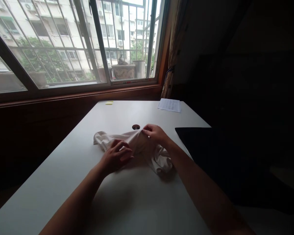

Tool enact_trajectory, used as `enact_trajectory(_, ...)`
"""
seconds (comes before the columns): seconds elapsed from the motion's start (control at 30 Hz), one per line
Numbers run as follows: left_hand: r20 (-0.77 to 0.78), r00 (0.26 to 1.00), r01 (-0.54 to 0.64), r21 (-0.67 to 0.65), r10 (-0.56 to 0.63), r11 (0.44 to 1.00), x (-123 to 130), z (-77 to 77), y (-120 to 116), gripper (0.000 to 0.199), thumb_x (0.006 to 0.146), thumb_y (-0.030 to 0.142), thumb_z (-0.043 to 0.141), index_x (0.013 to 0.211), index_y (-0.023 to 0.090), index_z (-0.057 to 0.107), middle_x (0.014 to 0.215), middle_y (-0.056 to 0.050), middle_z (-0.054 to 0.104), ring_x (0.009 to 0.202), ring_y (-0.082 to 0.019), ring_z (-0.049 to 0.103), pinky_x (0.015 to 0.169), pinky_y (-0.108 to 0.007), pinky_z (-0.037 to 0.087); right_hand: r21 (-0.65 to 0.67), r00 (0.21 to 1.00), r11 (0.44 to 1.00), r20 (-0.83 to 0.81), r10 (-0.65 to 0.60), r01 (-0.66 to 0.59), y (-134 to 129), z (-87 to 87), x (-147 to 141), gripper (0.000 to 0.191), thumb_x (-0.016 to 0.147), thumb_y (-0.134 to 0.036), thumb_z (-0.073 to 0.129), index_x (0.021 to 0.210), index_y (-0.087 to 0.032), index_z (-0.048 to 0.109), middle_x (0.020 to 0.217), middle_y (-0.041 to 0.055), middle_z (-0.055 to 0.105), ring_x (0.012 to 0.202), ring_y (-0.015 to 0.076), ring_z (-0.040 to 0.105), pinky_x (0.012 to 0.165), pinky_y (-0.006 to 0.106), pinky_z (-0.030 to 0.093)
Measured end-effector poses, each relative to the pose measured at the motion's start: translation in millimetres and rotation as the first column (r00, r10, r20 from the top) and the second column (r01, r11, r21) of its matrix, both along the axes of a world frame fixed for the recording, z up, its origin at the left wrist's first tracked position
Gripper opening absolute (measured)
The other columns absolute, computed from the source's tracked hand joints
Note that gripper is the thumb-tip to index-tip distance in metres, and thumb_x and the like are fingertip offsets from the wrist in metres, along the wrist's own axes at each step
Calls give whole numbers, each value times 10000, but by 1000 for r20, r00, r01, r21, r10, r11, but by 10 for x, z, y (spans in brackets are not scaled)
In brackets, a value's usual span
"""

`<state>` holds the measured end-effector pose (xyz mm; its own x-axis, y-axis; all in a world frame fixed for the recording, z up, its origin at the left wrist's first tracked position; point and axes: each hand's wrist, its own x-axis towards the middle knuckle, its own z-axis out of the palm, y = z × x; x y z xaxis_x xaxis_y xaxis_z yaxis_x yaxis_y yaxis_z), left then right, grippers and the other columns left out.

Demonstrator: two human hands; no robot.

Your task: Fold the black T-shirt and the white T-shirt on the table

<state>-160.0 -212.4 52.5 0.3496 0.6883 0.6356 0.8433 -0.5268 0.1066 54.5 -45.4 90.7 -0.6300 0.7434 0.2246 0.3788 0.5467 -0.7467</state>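
A thin, pale cloth garment lies crumpled across the middle of the white table, its exact kind not clear. Between the thumb and fingertips of my right hand, the garment's far edge is pinched and pulled up slightly off the tabletop. My left hand rests over the garment's left part, with its fingers loosely bent and apart. One rolled end of the cloth sticks out beyond that hand to the left. A bunched, wrinkled part hangs together beside my right forearm.
The white table has a round cable hole just behind the garment. Printed papers and yellow sticky notes lie at the far edge. A dark flat object overlaps the right edge. A barred window stands behind.
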Motion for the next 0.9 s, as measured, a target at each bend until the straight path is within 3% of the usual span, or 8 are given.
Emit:
enact_trajectory(0.13, -157, 987, -36, -112, 18, 993, 181, -97, 32, 463, 856, 406, 763, 1290, 283, 657, 1226, -94, 655, 1098, -323, 547, 967, -518, 486, -389, 898, 921, -392, -202, 37, 43, 130, -2, 320, 811, -498, 716, 853, -193, 629, 721, -26, 603, 591, 111, 528, 510, 228, 411)
enact_trajectory(0.23, -216, 964, -183, -115, 155, 976, 146, -208, 107, 548, 873, 267, 713, 1404, 271, 574, 1262, -107, 637, 1092, -328, 546, 945, -520, 493, -463, 832, 886, -483, -274, 23, 6, 219, -29, 333, 744, -483, 774, 792, -201, 604, 639, -61, 531, 519, 83, 440, 468, 215, 353)
enact_trajectory(0.33, -210, 935, -311, -100, 286, 945, -5, -278, 175, 439, 884, 121, 613, 1313, 215, 618, 1112, -100, 673, 981, -285, 589, 860, -446, 528, -463, 820, 886, -506, -268, 4, -24, 315, -11, 327, 750, -474, 773, 762, -213, 577, 596, -76, 491, 483, 75, 383, 457, 218, 331)
enact_trajectory(0.53, 169, 893, -408, -89, 418, 909, -280, -177, 145, 214, 914, 133, 556, 1062, 212, 688, 997, -36, 628, 667, -129, 591, 612, -263, 506, -216, 809, 971, -549, -210, 106, 55, 474, 181, 364, 806, -520, 750, 743, -224, 547, 642, -51, 519, 547, 109, 429, 512, 245, 354)
enact_trajectory(0.63, 408, 823, -439, 14, 396, 898, -332, -33, 58, 116, 910, 190, 611, 972, 213, 705, 985, -15, 589, 668, -109, 606, 610, -254, 524, -50, 829, 981, -528, -185, 188, 78, 568, 280, 320, 848, -482, 727, 750, -223, 567, 645, -48, 515, 593, 126, 454, 558, 260, 370)
enact_trajectory(0.73, 629, 720, -486, 154, 294, 861, -373, 139, -26, 54, 911, 216, 648, 941, 184, 680, 1054, -15, 552, 703, -102, 658, 650, -276, 575, 152, 860, 950, -481, -172, 274, -47, 724, 338, 253, 877, -418, 718, 773, -220, 599, 699, -28, 575, 665, 146, 511, 617, 277, 406)
enact_trajectory(0.8, 732, 648, -529, 233, 211, 816, -405, 242, -57, 54, 920, 214, 651, 941, 164, 650, 1122, -26, 529, 719, -97, 674, 679, -295, 603, 270, 882, 926, -455, -121, 266, -224, 848, 346, 206, 893, -361, 713, 786, -219, 609, 751, -14, 615, 699, 153, 542, 643, 285, 427)
enact_trajectory(0.9, 808, 564, -655, 312, 171, 688, -455, 323, -49, 70, 909, 207, 680, 923, 159, 631, 1091, -39, 555, 890, -153, 668, 754, -313, 618, 394, 908, 897, -418, -18, 199, -521, 992, 310, 173, 908, -311, 707, 800, -221, 606, 796, -5, 642, 718, 157, 564, 656, 290, 447)
